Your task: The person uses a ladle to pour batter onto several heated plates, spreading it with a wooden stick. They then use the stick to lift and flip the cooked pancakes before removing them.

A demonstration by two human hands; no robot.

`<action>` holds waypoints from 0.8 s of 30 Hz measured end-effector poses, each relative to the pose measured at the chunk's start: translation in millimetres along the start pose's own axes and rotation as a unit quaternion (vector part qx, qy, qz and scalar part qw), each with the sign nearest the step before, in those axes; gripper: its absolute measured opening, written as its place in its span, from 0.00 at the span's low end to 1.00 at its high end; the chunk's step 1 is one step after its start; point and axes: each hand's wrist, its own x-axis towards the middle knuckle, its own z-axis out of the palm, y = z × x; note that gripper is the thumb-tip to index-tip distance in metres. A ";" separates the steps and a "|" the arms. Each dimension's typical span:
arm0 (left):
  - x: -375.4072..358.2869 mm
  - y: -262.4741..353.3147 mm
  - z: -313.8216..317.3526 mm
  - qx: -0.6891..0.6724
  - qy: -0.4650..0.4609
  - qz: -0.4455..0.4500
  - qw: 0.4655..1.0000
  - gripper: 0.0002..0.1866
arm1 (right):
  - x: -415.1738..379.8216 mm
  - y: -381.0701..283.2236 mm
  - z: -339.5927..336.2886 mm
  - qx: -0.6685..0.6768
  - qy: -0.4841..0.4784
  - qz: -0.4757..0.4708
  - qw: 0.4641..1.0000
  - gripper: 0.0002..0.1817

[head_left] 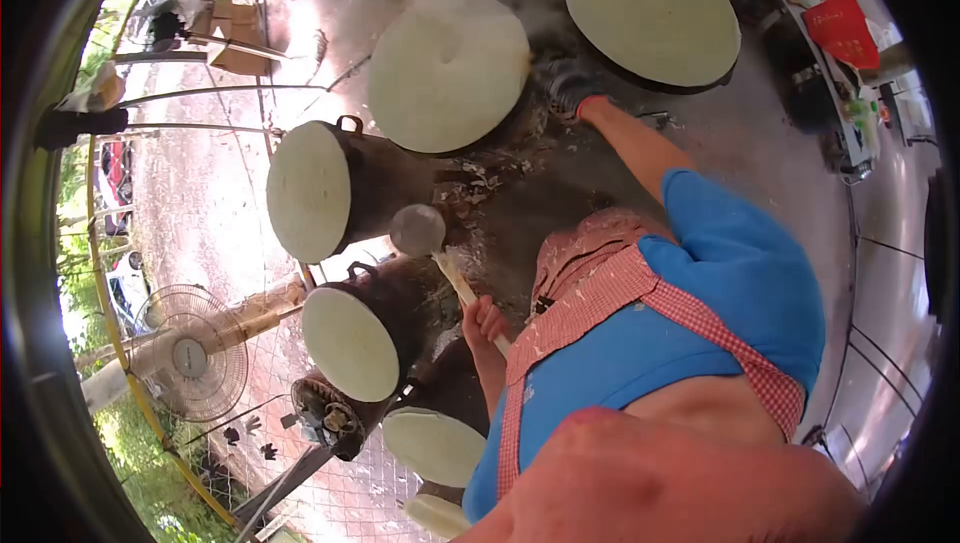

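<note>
My left hand (487, 321) is bare and wrapped around the pale handle of a ladle (418, 231). The ladle's round bowl hangs between the dark drum-like stoves. My right hand (571, 89) wears a dark glove with a red cuff. It reaches out with fingers stretched, close to the edge of a large round griddle covered by a pale layer (448, 73), which is steaming. Right of that glove lies another big round griddle with a smooth pale layer (652, 13). Two smaller pale-topped drums (309, 192) (350, 344) stand left of the ladle.
More pale rounds (433, 446) sit at the lower left. A standing fan (190, 357) and a wire fence line the left side. Cardboard boxes (237, 36) stand at the upper left. A red bag (842, 21) rests by a cluttered table at the right.
</note>
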 end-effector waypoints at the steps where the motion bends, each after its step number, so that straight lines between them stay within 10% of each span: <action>1: -2.3 1.2 -1.7 -0.002 0.009 -0.001 1.000 0.17 | -22.6 -16.7 -2.8 -0.004 0.013 -0.025 1.000 0.19; 4: 2.7 0.5 6.7 0.207 0.114 0.048 0.970 0.15 | -85.0 -30.2 -30.9 -0.103 -0.033 -0.035 0.993 0.20; 7: 14.5 2.6 -5.7 0.152 -0.002 0.008 0.988 0.16 | -38.2 0.1 -49.5 -0.140 0.020 -0.036 0.989 0.20; 8: 11.3 -2.9 0.4 0.059 0.028 0.013 0.998 0.16 | 8.1 -8.5 -47.1 0.076 0.006 0.059 0.995 0.20; 10: 13.5 -4.6 0.2 -0.029 0.062 0.023 0.997 0.15 | 110.9 -15.8 -23.2 -0.038 0.037 0.086 0.995 0.23; 11: 17.2 -10.0 2.1 -0.030 0.063 0.018 0.997 0.15 | 189.4 47.2 52.5 0.165 0.097 0.069 0.979 0.22; 16: -12.5 -16.2 -2.5 0.087 0.142 0.109 0.980 0.14 | 133.3 -29.6 -22.0 0.242 -0.023 0.067 0.968 0.20; 18: -5.5 6.6 -37.4 0.081 0.102 0.061 0.990 0.14 | 132.9 53.1 92.2 0.367 -0.026 0.063 0.928 0.18; 22: -14.4 6.1 -23.6 -0.034 0.065 0.007 0.997 0.16 | 28.4 -75.7 -25.0 0.065 -0.015 0.009 0.998 0.20; 24: -27.6 -0.2 3.9 0.080 0.042 0.036 0.995 0.17 | 38.6 -32.7 -28.3 -0.065 -0.043 0.005 0.997 0.21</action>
